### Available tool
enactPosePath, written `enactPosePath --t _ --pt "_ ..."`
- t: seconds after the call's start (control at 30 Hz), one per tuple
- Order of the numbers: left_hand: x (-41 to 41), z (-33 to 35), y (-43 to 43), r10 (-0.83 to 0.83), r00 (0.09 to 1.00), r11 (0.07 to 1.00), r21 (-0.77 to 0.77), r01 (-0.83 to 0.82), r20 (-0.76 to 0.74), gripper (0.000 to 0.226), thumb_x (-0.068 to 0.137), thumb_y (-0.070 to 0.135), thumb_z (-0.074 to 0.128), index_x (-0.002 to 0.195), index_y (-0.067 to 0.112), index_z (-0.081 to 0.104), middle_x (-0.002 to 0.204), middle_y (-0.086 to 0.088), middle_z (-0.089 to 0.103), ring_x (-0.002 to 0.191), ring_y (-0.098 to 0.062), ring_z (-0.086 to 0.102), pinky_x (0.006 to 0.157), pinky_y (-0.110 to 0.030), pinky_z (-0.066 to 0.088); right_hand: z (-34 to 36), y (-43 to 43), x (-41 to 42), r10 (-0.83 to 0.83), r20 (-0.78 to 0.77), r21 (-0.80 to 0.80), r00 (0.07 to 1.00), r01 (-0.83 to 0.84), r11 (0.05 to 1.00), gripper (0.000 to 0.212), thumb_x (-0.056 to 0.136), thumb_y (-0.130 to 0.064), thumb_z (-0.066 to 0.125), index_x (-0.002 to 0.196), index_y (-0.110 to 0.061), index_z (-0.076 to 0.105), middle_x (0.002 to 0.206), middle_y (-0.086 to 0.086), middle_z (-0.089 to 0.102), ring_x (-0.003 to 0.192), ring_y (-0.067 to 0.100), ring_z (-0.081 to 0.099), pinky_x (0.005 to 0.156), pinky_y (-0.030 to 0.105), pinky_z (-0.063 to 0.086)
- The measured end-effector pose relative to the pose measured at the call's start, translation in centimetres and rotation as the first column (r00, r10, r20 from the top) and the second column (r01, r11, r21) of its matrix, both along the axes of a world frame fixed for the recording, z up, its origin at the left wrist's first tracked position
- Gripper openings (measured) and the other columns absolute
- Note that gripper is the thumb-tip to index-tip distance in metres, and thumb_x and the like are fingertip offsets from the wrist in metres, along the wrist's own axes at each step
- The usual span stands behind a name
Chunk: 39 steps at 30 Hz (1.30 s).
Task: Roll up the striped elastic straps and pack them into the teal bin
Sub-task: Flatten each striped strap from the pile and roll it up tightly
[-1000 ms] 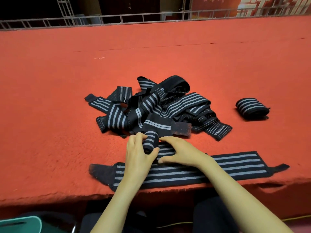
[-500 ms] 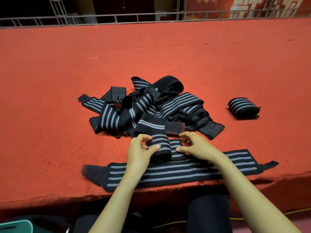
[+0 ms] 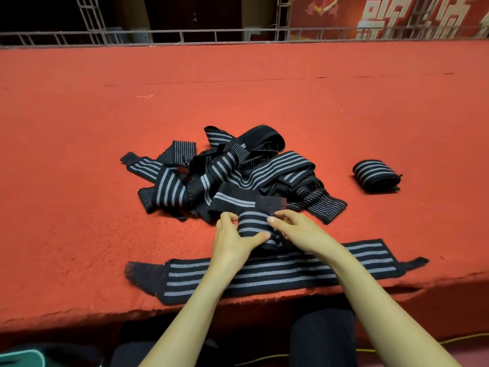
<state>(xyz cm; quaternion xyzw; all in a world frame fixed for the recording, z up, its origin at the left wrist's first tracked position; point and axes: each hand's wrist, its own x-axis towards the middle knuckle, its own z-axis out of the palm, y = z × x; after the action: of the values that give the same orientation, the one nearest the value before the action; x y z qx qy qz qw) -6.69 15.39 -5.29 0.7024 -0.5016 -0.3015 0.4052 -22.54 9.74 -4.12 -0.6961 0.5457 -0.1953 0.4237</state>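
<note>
1. Black elastic with grey stripes makes up the half-rolled strap (image 3: 252, 225), a thick coil lying just below the middle of the view, between both hands.
2. At 9 o'clock of the coil, the left hand (image 3: 232, 239) grips it, thumb across the near side and fingers curled over the far side.
3. At 3 o'clock, the right hand (image 3: 301, 229) pinches the coil's right end with thumb and fingertips.
4. At 6 o'clock, touching the coil, the flat strap (image 3: 277, 274) runs left to right under both forearms along the near edge, with a dark patch at its left end and a narrow tab at its right.
5. At 12 o'clock, the pile of loose straps (image 3: 238, 176) lies tangled just beyond the fingers.
6. At 2 o'clock, well apart from the pile, the finished roll (image 3: 375, 176) rests alone.
7. All of these sit on the red carpet (image 3: 79, 154).
8. At 7 o'clock, below the carpet's edge, only a corner of the teal bin (image 3: 23, 356) shows; its contents cannot be made out.
9. At 1 o'clock, behind a metal railing (image 3: 185, 37), the red banner (image 3: 397, 17) bears large white characters, cut off and unreadable.
</note>
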Motion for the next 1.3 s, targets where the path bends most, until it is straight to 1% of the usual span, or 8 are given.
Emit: enactPosePath --t 0.17,0.23,0.33,0.5,0.6,0.77,1.0,1.3 --pt "-1.5 0.0 0.3 0.014 0.97 0.93 -0.36 0.077 0.243 0.071 0.066 0.025 0.084 0.122 0.013 0.041 0.114 0.006 0.037 0.108 -0.005 0.038 0.092 -0.016 0.034 0.7 -0.1 0.9 0.006 0.235 0.095 0.972 -0.029 0.995 0.071 0.082 -0.056 0.063 0.138 -0.019 0.039 0.119 -0.005 0.063 0.108 0.007 0.06 0.102 0.035 0.045" --pt "-1.2 -0.3 0.5 -0.045 0.974 0.908 -0.398 0.132 0.221 0.061 0.071 0.022 0.08 0.12 0.016 0.044 0.113 0.01 0.039 0.107 -0.002 0.04 0.092 -0.013 0.036 0.7 -0.4 0.9 -0.001 0.258 0.087 0.966 -0.022 0.996 0.088 0.071 -0.058 0.07 0.141 -0.019 0.034 0.126 -0.002 0.06 0.113 0.009 0.058 0.103 0.037 0.045" --pt "-0.3 -0.7 1.0 -0.158 0.98 0.884 -0.424 0.196 0.124 0.031 0.081 0.01 0.069 0.106 0.02 0.053 0.105 0.013 0.049 0.103 -0.002 0.051 0.09 -0.016 0.043 0.4 -0.6 0.7 0.05 0.27 0.03 0.962 -0.06 0.998 0.07 0.077 -0.03 0.077 0.135 -0.022 0.038 0.123 -0.006 0.06 0.112 0.007 0.059 0.101 0.031 0.046" --pt "1.1 -1.0 0.6 -0.145 0.978 0.932 -0.351 0.085 -0.15 0.042 0.076 0.003 0.074 0.105 0.026 0.055 0.114 0.005 0.051 0.103 0.007 0.053 0.079 -0.013 0.049 0.5 -0.4 -0.2 0.238 0.29 -0.053 0.927 -0.233 0.971 0.066 0.073 -0.006 0.062 0.135 -0.022 0.043 0.129 -0.004 0.056 0.117 0.005 0.055 0.096 0.02 0.045" --pt "2.1 -1.3 -0.5 -0.29 0.935 0.942 -0.234 0.241 -0.205 0.072 0.074 0.014 0.079 0.134 0.03 0.042 0.132 0.018 0.044 0.114 0.013 0.048 0.094 -0.014 0.044 0.6 -0.7 -1.0 0.278 0.288 -0.049 0.916 -0.276 0.96 0.068 0.073 0.001 0.055 0.136 -0.024 0.047 0.131 -0.005 0.056 0.118 0.004 0.054 0.095 0.018 0.043" --pt "2.3 -0.6 -1.6 -0.478 0.856 0.877 -0.148 0.457 -0.196 0.066 0.079 0.01 0.074 0.134 0.03 0.044 0.129 0.014 0.057 0.12 0.005 0.05 0.099 -0.013 0.038 0.5 -0.8 -2.1 0.355 0.135 -0.054 0.925 -0.351 0.935 0.08 0.083 -0.007 0.065 0.147 -0.036 0.027 0.145 -0.012 0.035 0.131 -0.002 0.037 0.103 0.01 0.033" --pt "2.6 -0.3 -2.5 -0.5 0.831 0.865 -0.106 0.49 -0.243 0.063 0.074 0.005 0.077 0.125 0.027 0.046 0.127 0.011 0.057 0.122 0.003 0.049 0.103 -0.02 0.04 -1.7 -0.1 -2.1 0.162 0.341 -0.094 0.926 -0.137 0.986 0.057 0.075 -0.009 0.079 0.122 -0.019 0.047 0.118 -0.004 0.061 0.114 0.009 0.057 0.102 0.027 0.044" --pt "-1.0 1.8 -3.2 -0.495 0.837 0.868 -0.169 0.466 -0.234 0.055 0.07 0.032 0.082 0.114 0.03 0.048 0.115 0.009 0.063 0.107 -0.007 0.061 0.095 -0.032 0.049 -1.2 -0.4 -5.8 -0.041 0.608 0.043 0.793 0.018 0.999 0.06 0.07 -0.003 0.076 0.122 -0.017 0.05 0.112 0.002 0.069 0.103 0.015 0.066 0.084 0.024 0.052"
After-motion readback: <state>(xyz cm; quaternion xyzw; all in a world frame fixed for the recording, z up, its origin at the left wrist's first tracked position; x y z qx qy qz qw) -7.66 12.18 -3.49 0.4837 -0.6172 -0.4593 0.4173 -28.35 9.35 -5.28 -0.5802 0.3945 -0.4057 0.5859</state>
